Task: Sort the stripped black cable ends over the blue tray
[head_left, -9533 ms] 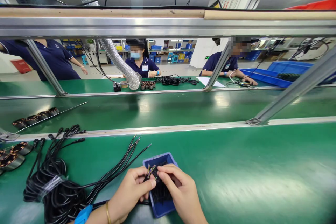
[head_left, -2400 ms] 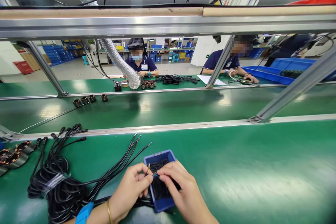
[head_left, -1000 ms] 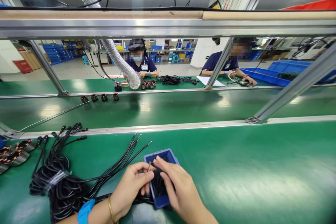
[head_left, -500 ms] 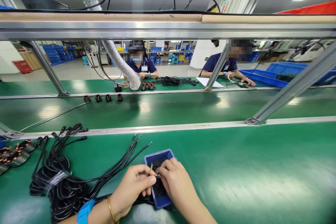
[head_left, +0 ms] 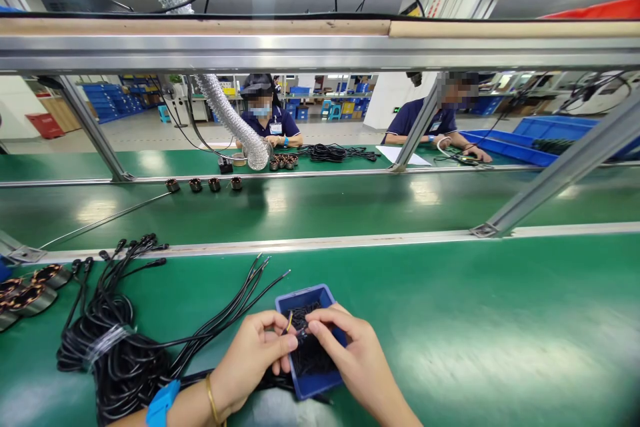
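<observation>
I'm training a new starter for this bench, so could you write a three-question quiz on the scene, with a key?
1. True or false: the black cable bundle lies to the right of the small blue bin.
2. Which hand pinches the yellow wire? a) the right hand; b) the left hand
3. How many coils stand in a row on the middle green surface?

Key: 1 false; 2 b; 3 four.
</observation>
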A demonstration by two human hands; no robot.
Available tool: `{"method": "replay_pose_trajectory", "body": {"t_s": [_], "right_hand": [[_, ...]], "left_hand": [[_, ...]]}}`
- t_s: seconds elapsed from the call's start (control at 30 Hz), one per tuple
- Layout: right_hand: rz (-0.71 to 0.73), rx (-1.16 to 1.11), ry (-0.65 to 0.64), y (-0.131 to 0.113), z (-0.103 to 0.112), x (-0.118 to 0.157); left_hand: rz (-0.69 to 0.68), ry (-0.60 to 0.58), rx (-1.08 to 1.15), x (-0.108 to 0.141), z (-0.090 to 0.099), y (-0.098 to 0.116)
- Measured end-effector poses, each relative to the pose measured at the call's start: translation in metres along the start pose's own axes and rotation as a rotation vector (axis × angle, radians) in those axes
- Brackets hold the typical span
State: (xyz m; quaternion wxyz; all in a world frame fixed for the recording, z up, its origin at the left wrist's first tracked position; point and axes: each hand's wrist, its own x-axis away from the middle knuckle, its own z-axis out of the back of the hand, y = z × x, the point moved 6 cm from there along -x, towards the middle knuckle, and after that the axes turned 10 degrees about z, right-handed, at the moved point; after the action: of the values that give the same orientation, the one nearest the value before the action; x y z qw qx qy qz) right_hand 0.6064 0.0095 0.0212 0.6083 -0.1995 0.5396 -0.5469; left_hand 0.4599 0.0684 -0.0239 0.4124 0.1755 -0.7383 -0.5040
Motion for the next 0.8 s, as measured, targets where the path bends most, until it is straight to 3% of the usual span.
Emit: {"method": "replay_pose_trajectory", "body": {"t_s": [0.17, 0.33, 0.53, 0.8], "right_hand": [[0.008, 0.023, -0.026, 0.001, -0.002, 0.0], [0.105, 0.1, -0.081, -0.006, -0.004, -0.003], [0.137, 0.101, -0.22, -0.007, -0.01, -0.001], [0.115, 0.071, -0.178, -0.001, -0.013, -0.001]], "left_hand": [[0.001, 0.0, -0.018, 0.002, -0.001, 0.003], [0.026, 0.001, -0.041, 0.003, -0.002, 0.005], [-0.032, -0.001, -0.018, 0.007, -0.003, 0.012], [-0.083, -0.027, 0.029, 0.01, -0.004, 0.016]]}}
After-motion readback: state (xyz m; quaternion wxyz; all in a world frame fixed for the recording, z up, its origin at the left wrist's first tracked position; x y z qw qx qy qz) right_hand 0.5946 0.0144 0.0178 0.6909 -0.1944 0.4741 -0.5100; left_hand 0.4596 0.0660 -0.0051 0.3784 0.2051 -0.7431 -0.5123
